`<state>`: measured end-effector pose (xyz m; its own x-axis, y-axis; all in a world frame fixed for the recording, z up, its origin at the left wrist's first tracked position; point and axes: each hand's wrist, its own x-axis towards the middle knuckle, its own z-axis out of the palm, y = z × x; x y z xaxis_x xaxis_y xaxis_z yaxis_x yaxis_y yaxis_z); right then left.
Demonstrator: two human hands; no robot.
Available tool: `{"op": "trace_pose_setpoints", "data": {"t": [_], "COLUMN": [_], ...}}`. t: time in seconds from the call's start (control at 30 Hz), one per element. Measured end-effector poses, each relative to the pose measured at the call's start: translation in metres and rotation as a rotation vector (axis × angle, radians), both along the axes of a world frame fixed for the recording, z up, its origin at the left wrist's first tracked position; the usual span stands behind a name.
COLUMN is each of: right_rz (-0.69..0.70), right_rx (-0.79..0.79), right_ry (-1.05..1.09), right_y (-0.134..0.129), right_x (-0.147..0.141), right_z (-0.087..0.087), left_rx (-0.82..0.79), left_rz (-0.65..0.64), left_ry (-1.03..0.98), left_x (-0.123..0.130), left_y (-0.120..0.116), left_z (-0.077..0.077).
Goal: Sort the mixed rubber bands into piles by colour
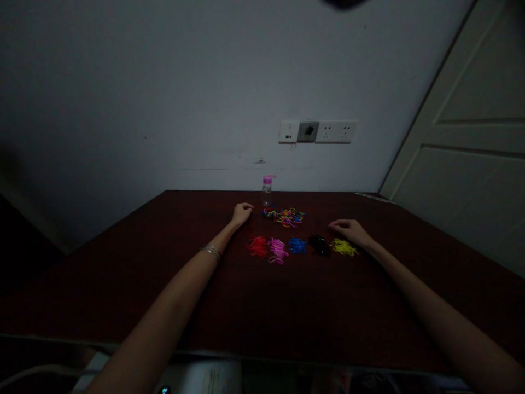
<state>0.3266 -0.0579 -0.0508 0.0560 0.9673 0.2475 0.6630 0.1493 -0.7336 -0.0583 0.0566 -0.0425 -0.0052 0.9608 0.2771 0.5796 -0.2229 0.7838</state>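
Forearms (180, 300) are framing the bottle (267, 189): left hand (241, 213) and right hand (351, 231) either side, half-curled, holds unclear. Mixed bands (292, 215) before it are apparently being sorted by colour, the next calling for a fingertip pinch.

On the dark-red tabletop (270, 312), behind the multicoloured heap of thin loops (290, 216), stands a clear pink-capped bottle (267, 192); before the heap lie five single-colour loop piles (297, 245).

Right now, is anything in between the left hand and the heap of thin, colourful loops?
Nothing visible: only dark red tabletop between the left hand and the multicoloured heap. The clear, pink-capped bottle stands behind it.
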Motion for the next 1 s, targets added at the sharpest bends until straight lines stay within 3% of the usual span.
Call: {"op": "trace_pose_setpoints", "data": {"t": [0.17, 0.43, 0.7, 1.0], "right_rz": [0.098, 0.308, 0.314, 0.285], "right_rx": [0.02, 0.093, 0.087, 0.097], "right_ry": [-0.076, -0.302, -0.335, -0.38], "right_y": [-0.002, 0.0, 0.022, 0.017], "right_x": [-0.018, -0.075, -0.103, -0.108], "right_z": [0.012, 0.032, 0.029, 0.03], "left_rx": [0.031, 0.037, 0.038, 0.018], "left_rz": [-0.071, -0.073, -0.073, -0.085], "left_ry": [0.03, -0.02, -0.059, -0.045], "left_x": [0.004, 0.002, 0.001, 0.002], "left_y": [-0.004, -0.003, -0.005, -0.012], "left_z": [0.002, -0.002, -0.003, 0.003]}}
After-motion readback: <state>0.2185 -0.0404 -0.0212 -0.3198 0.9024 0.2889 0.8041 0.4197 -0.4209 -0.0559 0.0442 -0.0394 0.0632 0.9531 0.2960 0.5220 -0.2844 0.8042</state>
